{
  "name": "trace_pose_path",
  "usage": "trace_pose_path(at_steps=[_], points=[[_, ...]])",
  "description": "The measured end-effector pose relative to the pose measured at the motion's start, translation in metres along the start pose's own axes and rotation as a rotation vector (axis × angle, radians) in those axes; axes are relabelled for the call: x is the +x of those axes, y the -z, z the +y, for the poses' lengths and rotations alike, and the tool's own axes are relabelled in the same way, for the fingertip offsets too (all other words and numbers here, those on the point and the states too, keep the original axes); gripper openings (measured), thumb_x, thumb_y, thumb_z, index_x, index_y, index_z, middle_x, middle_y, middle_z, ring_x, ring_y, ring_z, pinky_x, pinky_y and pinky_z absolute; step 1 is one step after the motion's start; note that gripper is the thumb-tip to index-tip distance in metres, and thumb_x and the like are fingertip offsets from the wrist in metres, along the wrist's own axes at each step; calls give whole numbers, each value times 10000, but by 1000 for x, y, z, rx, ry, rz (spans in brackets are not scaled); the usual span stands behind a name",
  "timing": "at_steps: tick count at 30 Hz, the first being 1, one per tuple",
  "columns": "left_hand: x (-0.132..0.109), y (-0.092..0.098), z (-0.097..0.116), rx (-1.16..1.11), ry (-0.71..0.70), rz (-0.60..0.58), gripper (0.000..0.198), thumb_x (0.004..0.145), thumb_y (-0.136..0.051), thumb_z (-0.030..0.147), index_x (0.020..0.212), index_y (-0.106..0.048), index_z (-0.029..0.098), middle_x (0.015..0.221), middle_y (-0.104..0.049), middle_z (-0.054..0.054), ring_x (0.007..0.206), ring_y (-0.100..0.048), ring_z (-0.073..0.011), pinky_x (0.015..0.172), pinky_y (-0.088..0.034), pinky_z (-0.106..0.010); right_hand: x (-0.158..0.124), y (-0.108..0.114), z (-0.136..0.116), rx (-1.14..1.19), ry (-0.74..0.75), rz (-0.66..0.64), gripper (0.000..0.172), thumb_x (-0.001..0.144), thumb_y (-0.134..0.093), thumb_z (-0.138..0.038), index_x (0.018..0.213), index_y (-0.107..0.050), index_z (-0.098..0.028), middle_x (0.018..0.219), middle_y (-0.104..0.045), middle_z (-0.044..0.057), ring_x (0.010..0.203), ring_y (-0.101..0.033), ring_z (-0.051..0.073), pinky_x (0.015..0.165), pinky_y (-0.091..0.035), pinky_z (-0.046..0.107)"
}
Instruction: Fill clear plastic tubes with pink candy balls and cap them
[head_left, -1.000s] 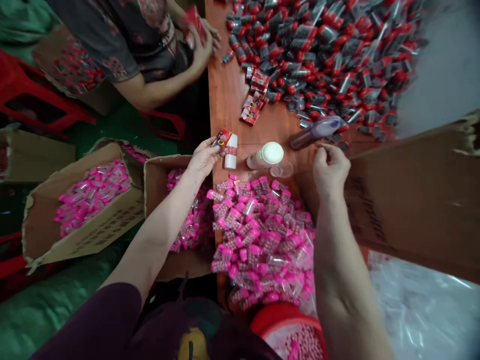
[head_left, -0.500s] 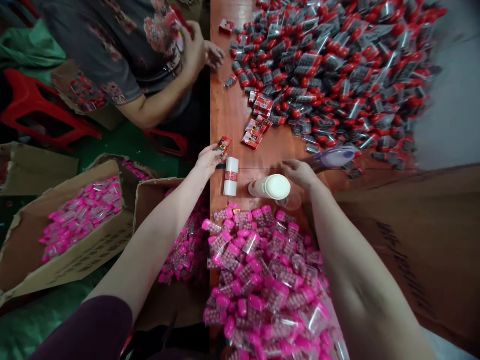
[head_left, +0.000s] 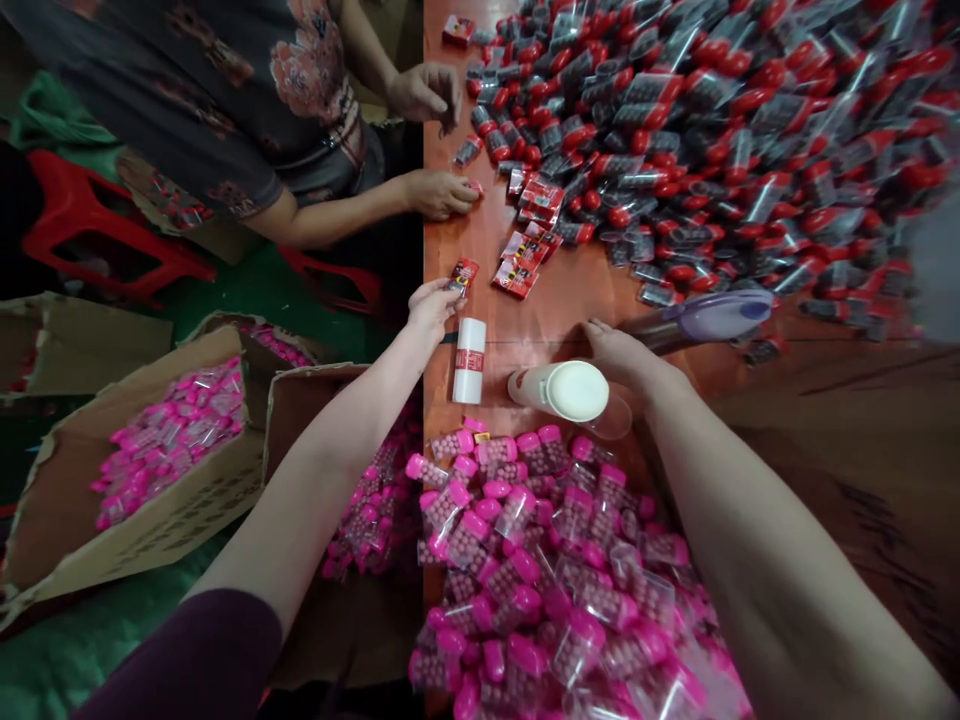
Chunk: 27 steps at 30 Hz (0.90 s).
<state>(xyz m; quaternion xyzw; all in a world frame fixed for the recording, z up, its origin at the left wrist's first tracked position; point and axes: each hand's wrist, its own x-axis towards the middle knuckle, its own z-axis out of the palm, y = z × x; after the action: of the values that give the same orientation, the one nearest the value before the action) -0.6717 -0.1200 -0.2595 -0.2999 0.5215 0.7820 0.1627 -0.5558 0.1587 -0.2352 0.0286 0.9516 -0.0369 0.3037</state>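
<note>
My left hand (head_left: 433, 303) is at the table's left edge, fingers closed on a small red printed packet (head_left: 463, 276). Just below it lies a white roll with a red band (head_left: 469, 362). My right hand (head_left: 622, 355) is low over the table, fingers stretched out to the left, with nothing visible in them. It is between a white lidded bottle (head_left: 544, 388) and a clear tumbler with a purple lid (head_left: 724, 313). Nearer to me spreads a heap of small clear jars with pink caps (head_left: 517, 570), holding pinkish beads.
A large pile of red-capped small jars (head_left: 675, 150) covers the far table. Several red packets (head_left: 517, 265) lie beside it. At the left, a co-worker's hand (head_left: 442, 195) pinches something small and red. Cardboard boxes (head_left: 150, 490) of pink jars and a red stool (head_left: 97, 230) stand below.
The view has shifted slightly. The co-worker's hand with the red item has come down from the chest to the table edge. My hands keep much the same positions.
</note>
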Motion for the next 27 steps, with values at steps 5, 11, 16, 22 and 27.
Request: trace_pose_path(at_steps=[5,11,16,22,27], points=[[5,-11,-1,-29,-21,0,284,885,-652,-103,1046,-660,131,769,-699,6,650,-687,-100,776,-567,-240,5,-3,0,-18,-20,-21,706,985,-680,-356,1568,-533,14,1675,-478,321,1460,-636,414,1224,-530,448],[15,-22,14,126,-34,-26,291,911,-627,-85,1128,-693,97,728,-678,3,593,-624,-91,697,-500,-228,5,3,-1,-45,-20,-40,594,1010,-628,-357,1493,-612,-11,1582,-583,268,1384,-683,384,1178,-545,416],[31,-24,22,364,-140,-50,239,958,-702,31,1188,-714,98,853,-704,-32,655,-604,-101,721,-500,-247,3,4,0,-48,-21,-20,606,990,-635,-357,1499,-629,-27,1556,-612,249,1339,-707,368,1137,-556,388],[28,0,4,637,-565,123,257,909,-675,-27,1035,-767,176,1212,-624,-102,1151,-675,-213,1097,-499,-272,4,4,0,-17,-19,-16,580,989,-651,-329,1484,-659,-26,1552,-624,260,1333,-714,383,1141,-555,400],[19,12,-10,753,-659,-37,410,895,-590,-72,1078,-803,227,1229,-589,-91,1247,-631,-260,1091,-487,-288,5,3,1,-21,-43,-4,586,987,-653,-316,1507,-654,-45,1579,-617,238,1330,-717,349,1141,-548,364]])
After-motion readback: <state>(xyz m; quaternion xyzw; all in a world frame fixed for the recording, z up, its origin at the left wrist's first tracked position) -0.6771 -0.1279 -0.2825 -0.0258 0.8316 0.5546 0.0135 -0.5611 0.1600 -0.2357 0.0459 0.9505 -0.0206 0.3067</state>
